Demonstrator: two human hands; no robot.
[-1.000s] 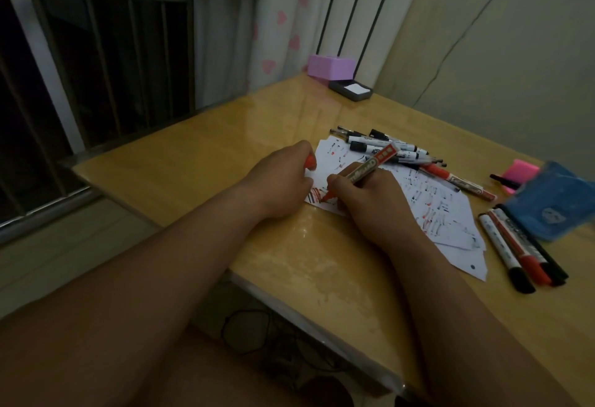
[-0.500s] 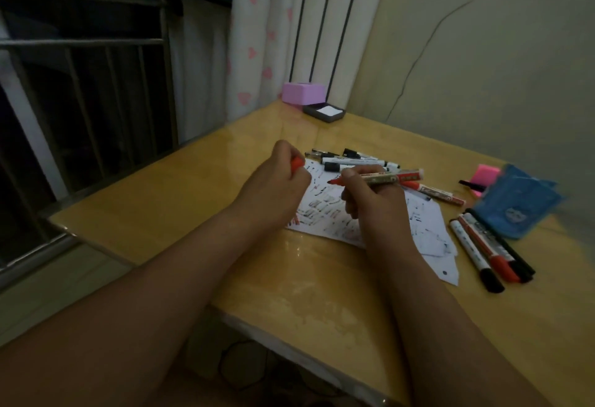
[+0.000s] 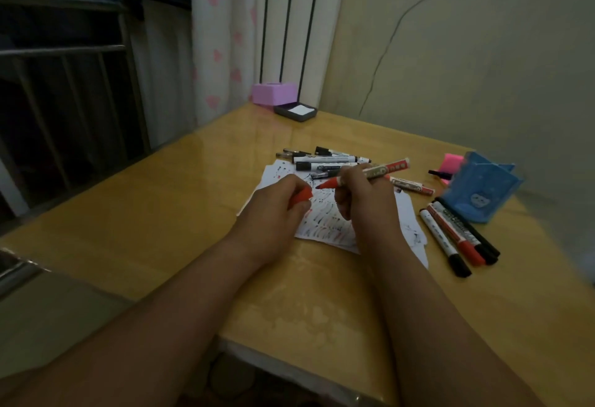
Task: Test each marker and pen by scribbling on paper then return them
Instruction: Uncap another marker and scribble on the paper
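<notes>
Head view: the right hand [image 3: 363,204] curls round the red marker [image 3: 388,168] mid-barrel, over the paper [image 3: 325,224], tip toward nine o'clock. The left hand [image 3: 273,213] pinches the cap [image 3: 302,195], at eight o'clock of the tip. Light, stiff, smooth plastic, I'd say; best gripped mid-barrel, clear of the wet tip.

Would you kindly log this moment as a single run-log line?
right hand: holds red marker, tip bare | left hand: holds red cap, apart from tip | paper: scribbled, under both hands
</notes>
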